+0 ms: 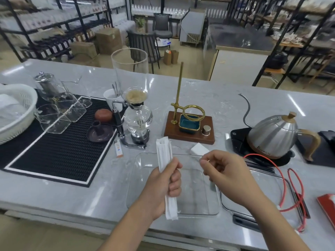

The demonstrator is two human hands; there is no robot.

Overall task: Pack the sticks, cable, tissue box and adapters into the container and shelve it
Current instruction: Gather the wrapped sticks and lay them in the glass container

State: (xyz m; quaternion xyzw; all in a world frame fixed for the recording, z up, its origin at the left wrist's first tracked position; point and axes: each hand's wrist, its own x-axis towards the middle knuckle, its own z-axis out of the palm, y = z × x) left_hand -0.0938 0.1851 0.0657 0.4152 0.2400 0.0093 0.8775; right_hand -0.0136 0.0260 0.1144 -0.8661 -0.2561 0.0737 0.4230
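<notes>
A person's left hand (pixel 165 182) is clamping its grip on wrapped sticks (pixel 164 156) above the clear container (pixel 137 178) on the desk (pixel 76 194), ready for packing; the right hand (pixel 223 169) is hovering with fingertips pinched together, apparently empty.

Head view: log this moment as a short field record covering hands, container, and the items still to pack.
left hand: gripping a bundle of white wrapped sticks, held upright over the container
right hand: raised over the container, fingertips pinched; what they hold cannot be told
container: clear glass dish on the counter, looks empty
red cable: on the counter right of the container
white adapter: on the counter behind the container
red tissue box: at the right edge
</notes>
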